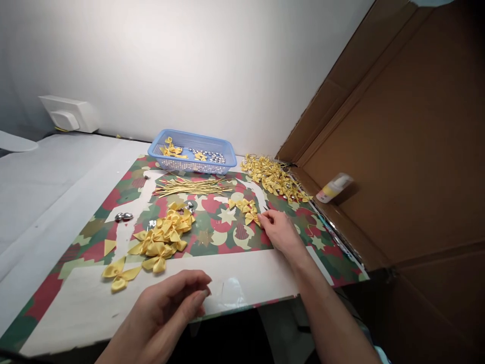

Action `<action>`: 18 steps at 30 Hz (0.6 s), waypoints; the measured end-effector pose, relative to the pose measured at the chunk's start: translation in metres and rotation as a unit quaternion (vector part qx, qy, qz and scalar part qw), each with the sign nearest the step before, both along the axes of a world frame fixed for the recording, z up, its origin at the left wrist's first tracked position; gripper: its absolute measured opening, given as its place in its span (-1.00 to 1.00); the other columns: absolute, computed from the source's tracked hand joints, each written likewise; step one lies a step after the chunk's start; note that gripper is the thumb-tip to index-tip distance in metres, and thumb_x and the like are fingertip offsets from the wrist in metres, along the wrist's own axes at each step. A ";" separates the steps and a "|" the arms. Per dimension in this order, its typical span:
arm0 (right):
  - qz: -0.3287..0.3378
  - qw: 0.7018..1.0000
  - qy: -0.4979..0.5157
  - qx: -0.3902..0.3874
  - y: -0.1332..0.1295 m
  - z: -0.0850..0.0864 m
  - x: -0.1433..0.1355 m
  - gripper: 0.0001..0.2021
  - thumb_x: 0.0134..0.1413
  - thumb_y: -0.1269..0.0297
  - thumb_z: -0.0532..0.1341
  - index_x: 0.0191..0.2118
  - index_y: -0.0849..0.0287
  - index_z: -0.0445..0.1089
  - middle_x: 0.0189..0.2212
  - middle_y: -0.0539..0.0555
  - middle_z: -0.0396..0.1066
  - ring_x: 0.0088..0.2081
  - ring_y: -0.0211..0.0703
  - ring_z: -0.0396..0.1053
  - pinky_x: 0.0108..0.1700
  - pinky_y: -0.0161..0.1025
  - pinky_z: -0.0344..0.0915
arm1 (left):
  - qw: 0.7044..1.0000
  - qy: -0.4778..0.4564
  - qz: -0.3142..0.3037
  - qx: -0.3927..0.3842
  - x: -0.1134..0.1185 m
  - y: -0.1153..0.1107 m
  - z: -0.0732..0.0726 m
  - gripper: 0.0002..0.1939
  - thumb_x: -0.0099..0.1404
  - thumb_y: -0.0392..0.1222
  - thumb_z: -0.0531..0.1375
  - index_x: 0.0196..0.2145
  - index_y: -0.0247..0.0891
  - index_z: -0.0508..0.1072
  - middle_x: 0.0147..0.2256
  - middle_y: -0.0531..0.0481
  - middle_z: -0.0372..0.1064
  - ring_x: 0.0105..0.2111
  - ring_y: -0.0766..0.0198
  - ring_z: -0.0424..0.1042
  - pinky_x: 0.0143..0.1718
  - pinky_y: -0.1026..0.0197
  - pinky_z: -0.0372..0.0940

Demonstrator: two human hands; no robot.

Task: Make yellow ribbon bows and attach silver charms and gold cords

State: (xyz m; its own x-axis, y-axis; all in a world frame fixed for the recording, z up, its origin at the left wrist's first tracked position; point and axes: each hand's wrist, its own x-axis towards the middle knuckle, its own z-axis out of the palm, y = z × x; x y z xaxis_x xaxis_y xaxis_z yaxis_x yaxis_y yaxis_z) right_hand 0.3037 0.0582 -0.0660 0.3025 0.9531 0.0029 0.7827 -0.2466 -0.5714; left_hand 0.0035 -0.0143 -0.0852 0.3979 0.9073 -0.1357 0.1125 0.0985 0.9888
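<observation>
My right hand (pixel 278 230) reaches over the patterned table cover, its fingertips pinched at the edge of a yellow ribbon bow (pixel 251 218). That bow lies in a small cluster of yellow bows (pixel 242 205). Nearer to me, my left hand (pixel 170 313) hovers at the front edge with loosely curled fingers; a gap shows between thumb and fingers, and I see nothing in it. Beyond it lies a heap of loose yellow bows (pixel 170 227), with one large bow (pixel 119 274) apart from it. Silver beads (pixel 124 217) rest left of the heap.
A blue basket (pixel 231 156) with bows and silver beads stands against the wall. Before it lies a bundle of thin gold ties (pixel 191 187). Bows with ties are piled (pixel 271 177) at the back right. A small bottle (pixel 334 187) stands by the cardboard wall (pixel 409 141).
</observation>
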 end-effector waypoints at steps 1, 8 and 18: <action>-0.005 1.000 -0.005 -0.001 0.000 -0.001 -0.001 -0.75 0.38 0.15 0.24 0.00 0.22 0.45 -0.08 0.11 0.50 -0.17 -0.11 0.51 -0.12 -0.09 0.51 | 1.000 0.003 -0.007 0.001 -0.001 0.001 -0.001 -0.73 0.43 0.08 0.18 -0.11 -0.09 0.58 -0.14 -0.07 0.58 -0.12 0.02 0.54 -0.22 0.21 0.51; -0.010 0.998 -0.025 0.062 -0.013 0.008 -0.005 -0.79 0.41 0.19 0.14 -0.17 0.20 0.44 -0.38 0.01 0.47 -0.38 -0.16 0.43 -0.29 -0.21 0.36 | 0.993 0.044 -0.099 0.041 -0.009 0.007 0.002 -0.70 0.50 0.02 0.08 -0.07 -0.13 0.54 -0.12 -0.11 0.55 -0.18 0.09 0.51 -0.24 0.24 0.46; 0.256 0.960 0.028 0.107 -0.029 0.037 -0.106 -0.87 0.28 0.40 0.18 -0.29 0.12 0.45 -0.34 0.00 0.50 -0.34 -0.16 0.41 -0.27 -0.28 0.24 | 0.998 0.004 -0.065 0.017 -0.007 -0.008 0.021 -0.83 0.37 -0.17 0.18 -0.24 -0.23 0.57 -0.44 0.02 0.46 -0.41 0.24 0.44 -0.33 0.31 0.33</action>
